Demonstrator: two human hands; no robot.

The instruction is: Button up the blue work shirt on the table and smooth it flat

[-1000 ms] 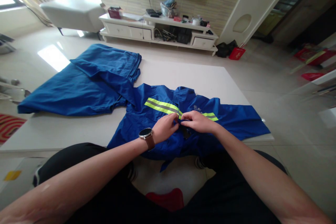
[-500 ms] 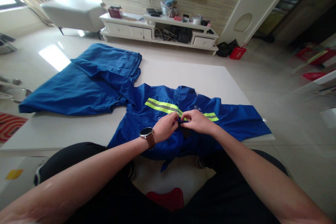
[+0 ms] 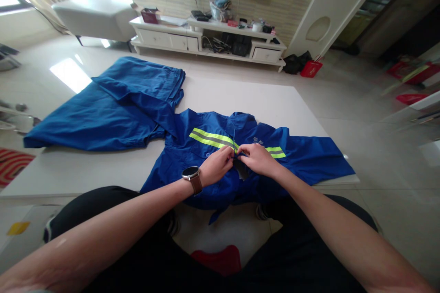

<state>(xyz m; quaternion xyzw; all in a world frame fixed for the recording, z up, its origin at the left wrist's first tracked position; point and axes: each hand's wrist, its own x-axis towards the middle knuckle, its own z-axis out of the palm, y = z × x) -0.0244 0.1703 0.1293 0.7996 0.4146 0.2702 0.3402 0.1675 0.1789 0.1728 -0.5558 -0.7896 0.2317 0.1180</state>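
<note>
A blue work jacket (image 3: 302,158) with a yellow-green reflective stripe (image 3: 209,138) lies spread on the white table (image 3: 261,100), its hem hanging over the near edge. My left hand (image 3: 216,165), with a watch on the wrist, pinches the jacket's front edge at the middle. My right hand (image 3: 257,159) pinches the facing front edge, fingertips almost touching the left hand's. Both hands are closed on the cloth just below the stripe. What sits between the fingertips is too small to make out.
Blue trousers (image 3: 103,110) lie folded across the table's left half. Behind stands a white TV cabinet (image 3: 172,41) cluttered with small items, a white seat (image 3: 92,16) at left, and a red bag (image 3: 310,68) on the tiled floor. My dark-clad knees are below the table edge.
Both hands stay pinched together at the jacket's front, shifting only slightly. The cloth just beneath them has parted a little, showing a dark gap.
</note>
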